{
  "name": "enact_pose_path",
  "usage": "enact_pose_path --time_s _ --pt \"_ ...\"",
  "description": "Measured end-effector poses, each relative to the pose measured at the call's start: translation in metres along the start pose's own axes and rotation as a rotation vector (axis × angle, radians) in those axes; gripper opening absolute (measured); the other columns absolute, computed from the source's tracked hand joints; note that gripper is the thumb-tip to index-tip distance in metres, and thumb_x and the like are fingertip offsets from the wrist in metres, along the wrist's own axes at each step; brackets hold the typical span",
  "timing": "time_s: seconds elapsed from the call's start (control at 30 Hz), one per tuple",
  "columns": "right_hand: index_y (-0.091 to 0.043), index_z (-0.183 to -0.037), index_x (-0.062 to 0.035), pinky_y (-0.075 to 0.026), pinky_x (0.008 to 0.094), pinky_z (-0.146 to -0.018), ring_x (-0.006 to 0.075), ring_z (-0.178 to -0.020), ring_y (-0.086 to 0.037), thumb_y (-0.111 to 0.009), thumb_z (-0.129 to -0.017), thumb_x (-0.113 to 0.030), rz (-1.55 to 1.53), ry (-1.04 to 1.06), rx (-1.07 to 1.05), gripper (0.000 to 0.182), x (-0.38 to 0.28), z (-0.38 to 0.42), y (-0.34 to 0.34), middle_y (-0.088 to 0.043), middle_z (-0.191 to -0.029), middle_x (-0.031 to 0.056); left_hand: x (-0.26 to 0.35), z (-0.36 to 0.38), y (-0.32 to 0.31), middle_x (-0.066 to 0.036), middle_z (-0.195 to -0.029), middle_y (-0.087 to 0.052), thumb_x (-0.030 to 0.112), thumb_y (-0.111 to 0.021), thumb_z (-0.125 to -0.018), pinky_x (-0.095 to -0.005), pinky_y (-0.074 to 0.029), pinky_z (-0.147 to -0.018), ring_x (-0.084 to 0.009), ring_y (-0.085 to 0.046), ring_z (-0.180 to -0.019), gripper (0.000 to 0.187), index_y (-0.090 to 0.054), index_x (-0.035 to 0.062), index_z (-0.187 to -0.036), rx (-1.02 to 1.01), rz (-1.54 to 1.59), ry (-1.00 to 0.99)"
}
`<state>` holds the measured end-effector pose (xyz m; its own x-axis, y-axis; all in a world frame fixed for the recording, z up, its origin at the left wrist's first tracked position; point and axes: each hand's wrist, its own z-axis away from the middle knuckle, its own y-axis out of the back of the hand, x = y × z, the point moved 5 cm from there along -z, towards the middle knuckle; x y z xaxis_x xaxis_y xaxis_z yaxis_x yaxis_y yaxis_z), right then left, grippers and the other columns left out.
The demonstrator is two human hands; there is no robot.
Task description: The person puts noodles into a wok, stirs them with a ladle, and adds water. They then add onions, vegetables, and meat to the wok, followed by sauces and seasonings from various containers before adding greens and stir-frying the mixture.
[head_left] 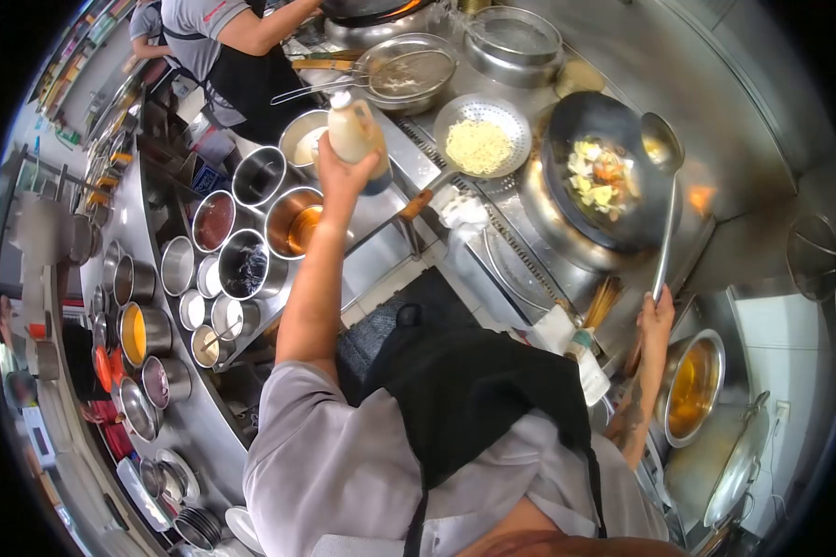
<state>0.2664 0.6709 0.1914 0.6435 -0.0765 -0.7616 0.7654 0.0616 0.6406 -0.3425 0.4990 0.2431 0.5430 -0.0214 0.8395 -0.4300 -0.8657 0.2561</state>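
Two grips are in use: the left hand (348,167), at 11 o'clock with 12 straight ahead of the worker, is closed around a pale bottle (347,130), and the right hand (657,317), at 3 o'clock, is wrapped around the handle end of a metal ladle (670,213). From where I stand, the bottle is probably light and slightly yielding, slippery if oily; hold it around the body, below the white cap (341,99). The ladle looks stiff and is likely bowl-heavy; its bowl lies at 2 o'clock, by the rim of the wok (567,218), contact uncertain. Hold it at the far end, away from heat. The wok, containing chopped food (604,176), is presumably heavy and hot. Observe the edges: at 1 o'clock, a skimmer (509,110) bearing pale minced pieces (478,146) points its wooden handle (415,205) toward the aisle. An uncovered pot (277,215) of amber liquid stands at 10 o'clock, beside the left forearm; a basin (712,348) stands at 4 o'clock. Footing includes a dark mat (437,295); toward 11 o'clock, a co-worker (251,79) limits reach.
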Motion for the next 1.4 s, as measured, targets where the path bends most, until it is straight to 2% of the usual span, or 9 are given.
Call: enact_pose_path --time_s 0.1,0.23,0.37,0.53,0.6,0.73,0.87,1.17,1.4 --pt "-0.045 -0.13 0.0014 -0.038 0.0226 -0.037 0.0076 -0.042 -0.043 -0.056 -0.092 -0.008 -0.151 0.027 -0.037 0.04 -0.041 0.008 -0.029 -0.05 -0.074 0.0017 -0.041 0.011 0.008 -0.014 -0.108 -0.059 0.015 -0.081 -0.065 -0.0342 -0.049 -0.085 -0.0256 -0.061 -0.096 0.07 -0.044 0.0005 -0.122 0.0 0.038 -0.081" --pt "-0.049 -0.124 -0.0026 -0.033 0.0228 -0.033 0.0082 -0.036 -0.039 -0.053 -0.091 -0.007 -0.748 -0.139 -0.474 0.034 -0.115 0.055 -0.082 -0.045 -0.063 -0.0003 -0.082 0.038 0.001 -0.015 -0.108 -0.061 0.016 -0.081 -0.063 -0.0383 -0.049 -0.085 -0.0252 -0.062 -0.097 0.068 -0.048 0.001 -0.12 0.035 0.041 -0.017" --pt "-0.045 -0.127 0.0007 -0.033 0.0226 -0.034 0.0053 -0.036 -0.037 -0.048 -0.091 -0.01 -1.052 -0.233 -0.894 0.037 -0.198 0.106 -0.138 -0.041 -0.064 -0.0016 -0.117 0.054 -0.012 -0.018 -0.1 -0.06 0.017 -0.081 -0.063 -0.0405 -0.048 -0.085 -0.0335 -0.06 -0.095 0.066 -0.049 -0.0004 -0.118 0.012 0.076 0.118" --pt "-0.046 -0.129 -0.0005 -0.032 0.0237 -0.037 0.0056 -0.039 -0.039 -0.05 -0.092 -0.01 -0.86 -0.211 -1.288 0.039 -0.293 0.145 -0.23 -0.043 -0.067 0.0004 -0.136 0.084 -0.009 -0.029 -0.123 -0.044 0.017 -0.077 -0.066 -0.0443 -0.036 -0.101 -0.0434 -0.042 -0.118 0.092 -0.024 -0.0079 -0.138 -0.002 -0.039 0.174" --pt "-0.046 -0.129 -0.0004 -0.033 0.0232 -0.038 0.0061 -0.04 -0.041 -0.052 -0.091 -0.009 -0.796 -0.168 -1.411 0.039 -0.328 0.158 -0.276 -0.046 -0.07 0.0018 -0.134 0.103 -0.003 -0.03 -0.127 -0.043 0.021 -0.076 -0.069 -0.0453 -0.035 -0.102 -0.0434 -0.041 -0.122 0.091 -0.025 -0.0098 -0.137 -0.024 -0.073 0.184" --pt "-0.048 -0.126 0.0028 -0.037 0.0224 -0.039 0.0066 -0.042 -0.045 -0.054 -0.088 -0.005 -0.455 -0.035 -1.426 0.039 -0.368 0.181 -0.375 -0.05 -0.072 0.0024 -0.114 0.14 0.035 -0.028 -0.123 -0.047 0.016 -0.073 -0.073 -0.0452 -0.037 -0.1 -0.0428 -0.045 -0.117 0.075 -0.035 -0.007 -0.133 -0.155 -0.086 0.077" --pt "-0.051 -0.116 0.0031 -0.04 0.0235 -0.04 0.0082 -0.043 -0.048 -0.054 -0.086 -0.005 -0.155 0.283 -1.337 0.031 -0.372 0.197 -0.449 -0.052 -0.067 0.0023 -0.096 0.177 0.092 -0.025 -0.119 -0.051 0.011 -0.07 -0.074 -0.0455 -0.04 -0.096 -0.0424 -0.049 -0.111 0.063 -0.041 -0.0039 -0.129 -0.227 -0.07 0.122" --pt "-0.055 -0.1 0.0024 -0.045 0.0303 -0.044 0.0139 -0.045 -0.055 -0.055 -0.084 -0.009 0.032 0.61 -1.211 0.02 -0.373 0.21 -0.489 -0.055 -0.06 0.0059 -0.102 0.202 0.19 -0.025 -0.119 -0.05 0.007 -0.07 -0.072 -0.0455 -0.04 -0.095 -0.0414 -0.049 -0.111 0.063 -0.043 -0.0043 -0.128 -0.102 -0.374 0.237" --pt "-0.055 -0.102 0.0057 -0.043 0.027 -0.042 0.011 -0.043 -0.051 -0.054 -0.082 -0.008 -0.037 0.274 -1.316 0.024 -0.369 0.205 -0.5 -0.055 -0.063 0.0046 -0.086 0.184 0.195 -0.023 -0.12 -0.05 0.006 -0.069 -0.073 -0.0447 -0.039 -0.096 -0.0409 -0.048 -0.111 0.061 -0.043 -0.0047 -0.127 -0.159 -0.357 0.199"
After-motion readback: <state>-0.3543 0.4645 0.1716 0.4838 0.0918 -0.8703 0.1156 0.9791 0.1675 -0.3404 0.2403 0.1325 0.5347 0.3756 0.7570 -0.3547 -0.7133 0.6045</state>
